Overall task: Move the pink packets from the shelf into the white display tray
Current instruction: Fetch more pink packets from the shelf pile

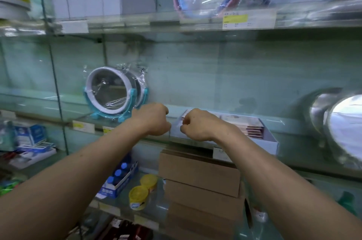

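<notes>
A white display tray (pixel 271 142) stands on the glass shelf, right of centre. Pink packets (pixel 253 127) lie stacked inside it, toward its right and back. My left hand (pixel 152 118) hovers just left of the tray's left wall, seen from the back with its fingers curled under. My right hand (pixel 197 124) is over the tray's front left part, fingers and thumb curled in too. I see nothing held in either hand, though the fingertips are partly hidden. No pink packets show on the shelf outside the tray.
A wrapped round mirror on a teal stand (pixel 112 92) stands left of my left hand. A large shiny mirror (pixel 340 128) is at the far right. Stacked brown cartons (pixel 199 179), yellow-lidded tins (pixel 139 196) and a box of blue bottles (pixel 117 177) fill the shelf below.
</notes>
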The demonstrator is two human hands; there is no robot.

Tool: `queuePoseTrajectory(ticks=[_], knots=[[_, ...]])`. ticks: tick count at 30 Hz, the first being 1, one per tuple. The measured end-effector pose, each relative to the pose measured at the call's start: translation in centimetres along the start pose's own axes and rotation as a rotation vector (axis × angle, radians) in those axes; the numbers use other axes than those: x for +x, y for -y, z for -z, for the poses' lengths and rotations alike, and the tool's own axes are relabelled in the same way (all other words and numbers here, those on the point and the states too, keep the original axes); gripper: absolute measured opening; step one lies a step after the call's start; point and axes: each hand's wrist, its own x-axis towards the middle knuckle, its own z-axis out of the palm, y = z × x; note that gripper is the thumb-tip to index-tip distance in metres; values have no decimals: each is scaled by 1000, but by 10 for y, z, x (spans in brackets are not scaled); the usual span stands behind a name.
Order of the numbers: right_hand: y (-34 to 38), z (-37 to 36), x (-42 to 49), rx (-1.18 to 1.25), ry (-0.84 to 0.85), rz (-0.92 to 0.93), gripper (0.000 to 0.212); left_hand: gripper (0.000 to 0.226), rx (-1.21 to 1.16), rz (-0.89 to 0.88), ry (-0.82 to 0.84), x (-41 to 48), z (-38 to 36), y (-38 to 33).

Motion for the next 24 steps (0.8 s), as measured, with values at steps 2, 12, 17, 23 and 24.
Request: queuePoseTrajectory(ticks=[2, 12, 17, 23, 24], knots=[[16, -5, 7, 13, 4, 20, 25, 43, 51, 20, 18, -4, 4, 18], [139, -41, 38, -24, 46, 183, 16, 56, 87, 131, 53, -17, 19, 146], [206, -65, 65, -22, 45, 205, 19, 57, 101, 167, 82, -19, 23, 220], [290, -99, 90, -75, 66, 271, 16, 56, 121, 203, 74, -22, 30, 308], [303, -104, 96, -85, 63, 277, 14, 56, 128, 211, 71, -23, 31, 321]])
